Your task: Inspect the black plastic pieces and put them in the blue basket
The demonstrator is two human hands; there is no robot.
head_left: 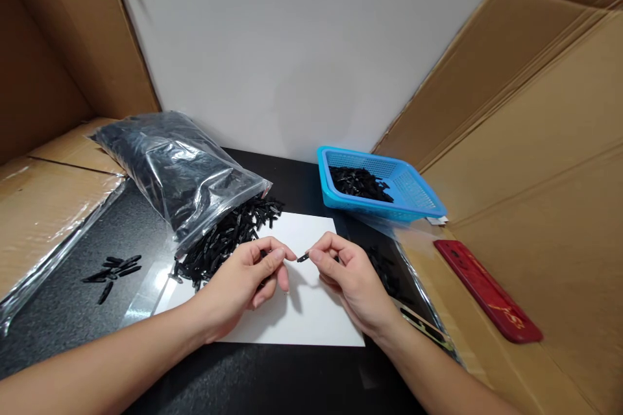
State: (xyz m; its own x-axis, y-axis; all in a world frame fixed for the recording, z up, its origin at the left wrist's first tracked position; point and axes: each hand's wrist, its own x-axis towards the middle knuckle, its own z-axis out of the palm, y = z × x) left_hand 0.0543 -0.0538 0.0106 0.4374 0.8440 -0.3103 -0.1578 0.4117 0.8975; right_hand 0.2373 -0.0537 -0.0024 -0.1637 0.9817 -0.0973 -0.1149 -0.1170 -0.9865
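Between the thumb and index finger of my right hand (343, 269) is a small narrow black piece (303, 258) with light spots; its exact kind is unclear. My left hand (248, 272) is close by, its index fingertip at the piece's left end. The other left fingers are curled with the thumb against them, and a dark bit shows in the gap, too hidden to name. Both hands are above a white sheet (292, 331). A heap of similar black pieces (219, 243) lies behind and left of my left hand.
A clear plastic bag (170, 162) full of black pieces lies behind the heap. At the back right stands a blue basket (413, 191) with more inside. Several loose pieces (114, 269) lie at left. A red case-like object (487, 292) rests on cardboard at right. Cardboard walls (549, 123) flank the table.
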